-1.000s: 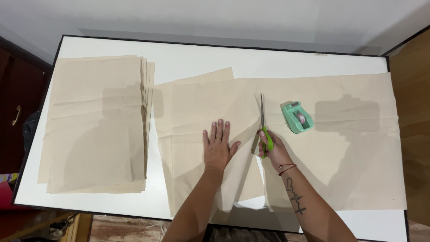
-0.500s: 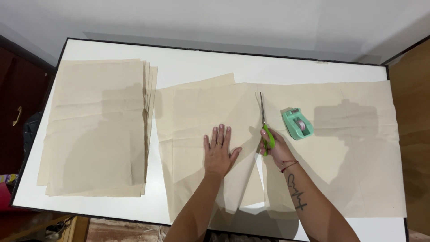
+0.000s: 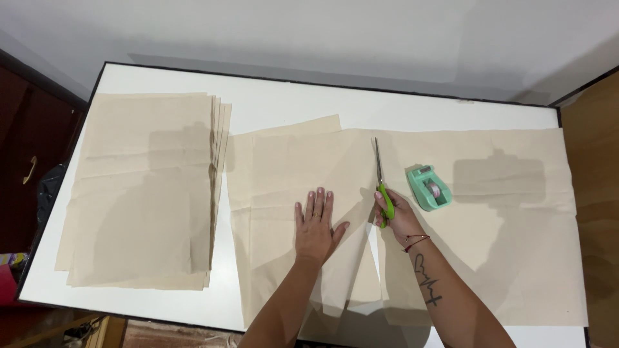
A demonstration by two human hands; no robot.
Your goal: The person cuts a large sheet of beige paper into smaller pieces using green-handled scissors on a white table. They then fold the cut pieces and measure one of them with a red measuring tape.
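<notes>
Left hand (image 3: 316, 227) flat, palm down, fingers spread and pointing away, thumb out to the right. Right hand (image 3: 396, 216) curled closed in a grip, knuckles up, thin bands at wrist. Both forearms bare, reaching in from lower edge, angled toward each other.

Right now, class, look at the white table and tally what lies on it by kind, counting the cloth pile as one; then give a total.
Scissors, green-handled, in the right hand: 1
Tape holder, mint green: 1
Cloth pile, beige: 1
Cloth sheet being cut, under the left hand: 1
Total: 4
</notes>
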